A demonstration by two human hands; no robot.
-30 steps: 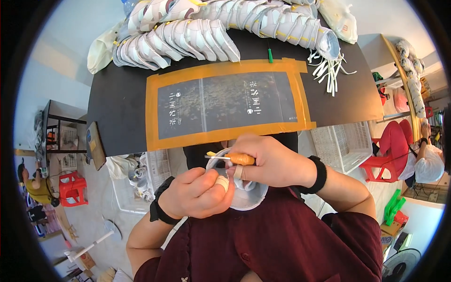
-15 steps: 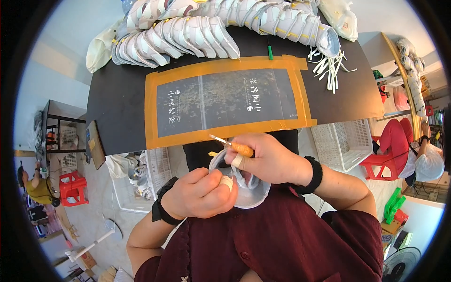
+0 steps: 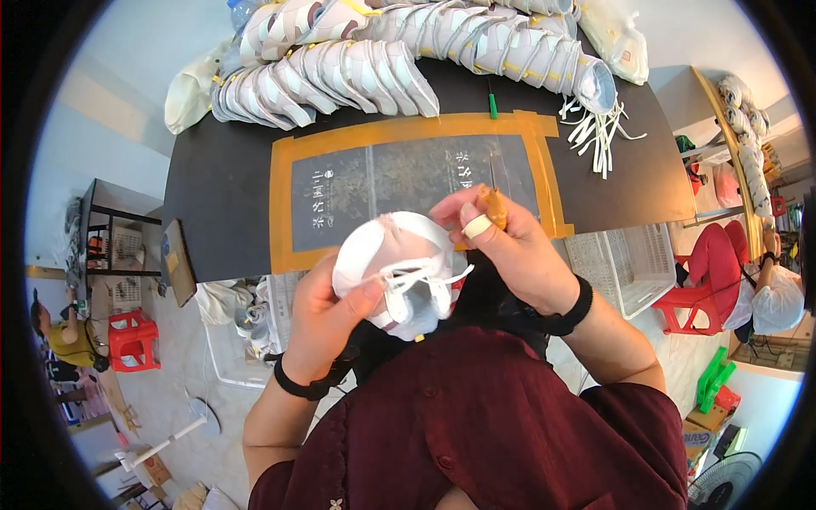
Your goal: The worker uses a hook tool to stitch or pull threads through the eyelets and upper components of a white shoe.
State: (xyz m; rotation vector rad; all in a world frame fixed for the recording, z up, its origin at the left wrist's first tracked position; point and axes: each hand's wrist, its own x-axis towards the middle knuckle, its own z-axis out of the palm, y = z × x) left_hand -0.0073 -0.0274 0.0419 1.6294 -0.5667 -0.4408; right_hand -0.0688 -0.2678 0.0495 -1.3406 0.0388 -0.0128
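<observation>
Low over the table's near edge, a white and pinkish shoe upper (image 3: 351,259) is held up in my left hand (image 3: 325,310), fingers and thumb closed on its side. White laces (image 3: 412,276) cross its front, with a short loose end sticking out to the right. My right hand (image 3: 520,259) wraps round the orange-brown handle of an awl (image 3: 494,208), whose thin metal shaft points toward the far side of the table. A pale band circles a finger of this hand. Its fingertips are close to the upper's right rim; whether they touch it cannot be told.
Rows of nested shoe uppers (image 3: 327,81) line the back of the dark table (image 3: 221,187). A green-handled tool (image 3: 492,106) lies before them, and white laces (image 3: 599,136) hang at the right. Crates (image 3: 625,263) stand below; a person (image 3: 773,285) sits far right.
The shoe upper has been raised away from my body and turned, so its laced front shows. My right hand has drawn off to the right, the awl now pointing away from me.
</observation>
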